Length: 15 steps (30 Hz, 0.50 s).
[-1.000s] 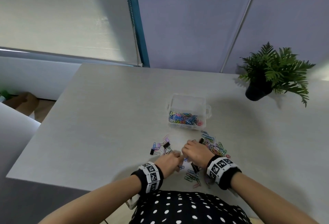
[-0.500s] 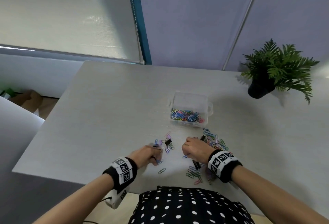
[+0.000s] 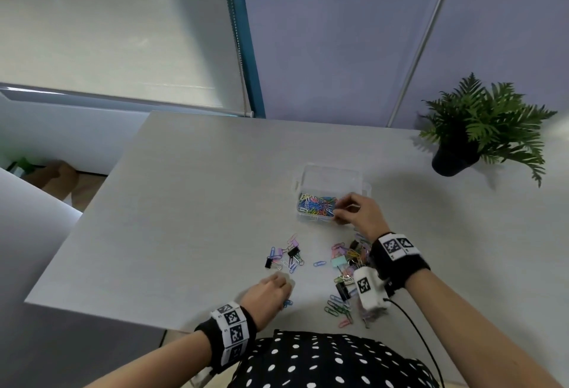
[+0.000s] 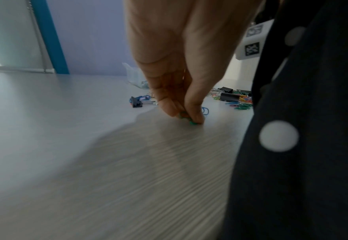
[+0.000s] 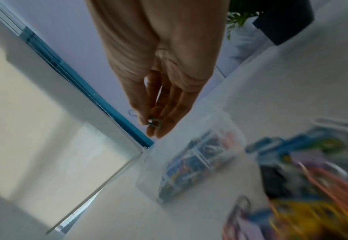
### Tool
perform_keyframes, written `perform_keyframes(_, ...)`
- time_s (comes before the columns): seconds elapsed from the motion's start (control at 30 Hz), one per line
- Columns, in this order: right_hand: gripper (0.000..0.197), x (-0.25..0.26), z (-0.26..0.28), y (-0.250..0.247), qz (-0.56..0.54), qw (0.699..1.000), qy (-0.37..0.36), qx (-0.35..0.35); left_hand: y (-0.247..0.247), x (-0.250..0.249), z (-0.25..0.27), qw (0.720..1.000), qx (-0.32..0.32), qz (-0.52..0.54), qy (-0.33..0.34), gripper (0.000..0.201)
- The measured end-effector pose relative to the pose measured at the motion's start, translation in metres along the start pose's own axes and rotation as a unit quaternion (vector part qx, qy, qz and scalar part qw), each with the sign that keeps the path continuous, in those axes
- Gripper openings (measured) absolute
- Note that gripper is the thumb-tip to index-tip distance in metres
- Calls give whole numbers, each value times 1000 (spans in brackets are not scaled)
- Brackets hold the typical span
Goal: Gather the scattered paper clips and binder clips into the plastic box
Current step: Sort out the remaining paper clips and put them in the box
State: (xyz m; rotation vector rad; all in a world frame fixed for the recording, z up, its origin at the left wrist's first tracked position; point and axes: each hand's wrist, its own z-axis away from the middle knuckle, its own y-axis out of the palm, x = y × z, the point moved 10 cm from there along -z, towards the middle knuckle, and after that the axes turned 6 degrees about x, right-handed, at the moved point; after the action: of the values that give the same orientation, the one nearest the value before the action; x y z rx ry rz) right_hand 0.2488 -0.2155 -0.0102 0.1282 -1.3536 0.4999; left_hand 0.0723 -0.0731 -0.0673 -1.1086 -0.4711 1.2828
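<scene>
Clear plastic box (image 3: 331, 178) under right hand (image 3: 358, 212) pinching green paper clip (image 5: 155, 123); left hand (image 3: 268, 293) fingers clamped on teal clip (image 4: 190, 119) at table (image 3: 184, 203)

— Item one: legible text, brands, numbers?
— None. No word or numeral can be read in any view.

— Item two: signs or markings?
— Black-and-white square code markers only. Several are printed on the left wristband (image 3: 231, 330), several on the right wristband (image 3: 396, 245), and one on the white wrist camera housing (image 3: 368, 290). Tiny characters sit beside the left band's markers, too small to read.

— Item three: labels on the plastic box (image 3: 329, 176) or plant pot (image 3: 452, 161)?
— None to be made out.
</scene>
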Motion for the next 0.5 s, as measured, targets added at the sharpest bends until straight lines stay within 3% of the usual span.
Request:
perform_keyframes(0.13, 10, 18, -27, -14, 112, 993, -15, -36, -4, -10, 1, 999, 13, -32, -6, 30)
perform_keyframes(0.23, 9, 23, -37, -6, 191, 981, -18, -23, -5, -13, 1, 998, 32, -46, -7, 34)
perform_keyframes(0.43, 13, 14, -22, 1, 242, 970, -22, 4, -6, -24, 3, 994, 63, -83, 19, 37)
perform_keyframes(0.5, 13, 10, -9, -1, 255, 966, -37, -8, -16, -18, -2, 998, 58, -30, 7, 27)
